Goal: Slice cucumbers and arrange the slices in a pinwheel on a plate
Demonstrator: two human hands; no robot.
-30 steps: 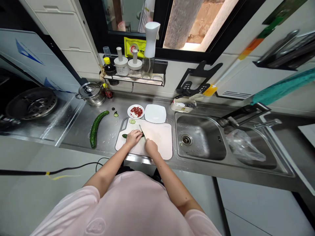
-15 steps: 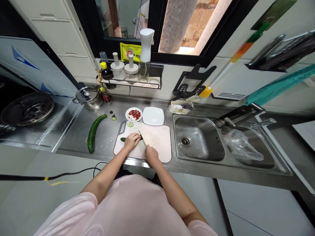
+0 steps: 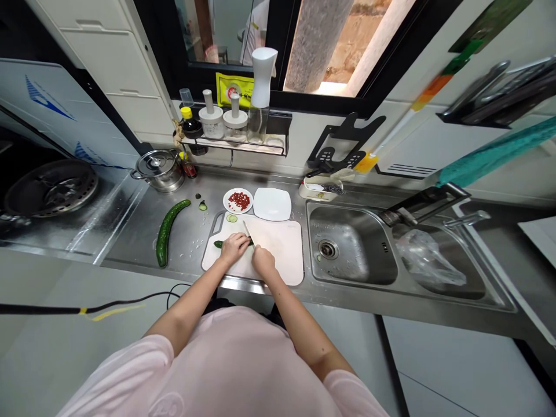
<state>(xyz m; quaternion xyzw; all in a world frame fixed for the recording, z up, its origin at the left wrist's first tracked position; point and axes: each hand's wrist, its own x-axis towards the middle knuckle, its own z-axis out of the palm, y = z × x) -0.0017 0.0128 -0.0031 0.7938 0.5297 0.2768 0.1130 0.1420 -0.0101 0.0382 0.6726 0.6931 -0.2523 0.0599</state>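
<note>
We see the left hand (image 3: 234, 248) curled over a cucumber piece (image 3: 218, 244), pressing it onto the board, most likely so that it cannot roll. The right hand (image 3: 263, 262) is closed around a knife (image 3: 248, 233). Its handle is hidden in the grip, and the blade stands nearly upright just beside the left fingers (image 3: 245, 242), which suggests they are guiding it. We cannot see exactly where the edge meets the cucumber. The two hands are apart but close together.

Beneath them lies a white cutting board (image 3: 280, 255), set near the front of the steel surface (image 3: 191, 229), within easy reach of both hands. Two cucumber slices (image 3: 231, 218) sit toward its far edge, away from the blade. Beyond the board are a round plate (image 3: 231, 201) of chopped red chili (image 3: 240, 200) and a square plate (image 3: 271, 204), both within easy reach. To the left lies a long cucumber (image 3: 166, 233), and a sink (image 3: 350, 243) sits to the right.
</note>
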